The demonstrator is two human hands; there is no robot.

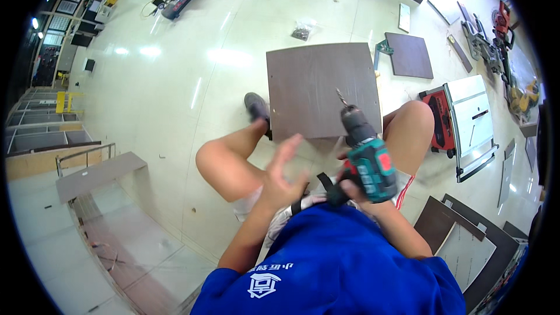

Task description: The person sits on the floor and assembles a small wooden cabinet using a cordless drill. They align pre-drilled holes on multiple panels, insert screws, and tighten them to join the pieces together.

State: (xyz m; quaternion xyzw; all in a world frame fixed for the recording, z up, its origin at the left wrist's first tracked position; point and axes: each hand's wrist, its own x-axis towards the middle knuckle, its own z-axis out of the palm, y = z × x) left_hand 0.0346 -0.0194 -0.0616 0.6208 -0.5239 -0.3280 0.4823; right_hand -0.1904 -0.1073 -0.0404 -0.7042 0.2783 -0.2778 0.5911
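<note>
A teal and black cordless drill is gripped in my right hand, above my lap. Its fluted bit points forward and a little left, over a brown wooden panel between my knees. The panel looks like the top of a box-like piece; what lies beneath it is mostly hidden. Slightly blurred, my left hand hovers near the panel's close edge. Its fingers are apart and nothing shows in them.
A smaller brown board lies right of the panel, touching a green clamp-like tool. Ahead is a clear bag of small parts. A red-sided table saw stands at the right; stacked boards lie nearer.
</note>
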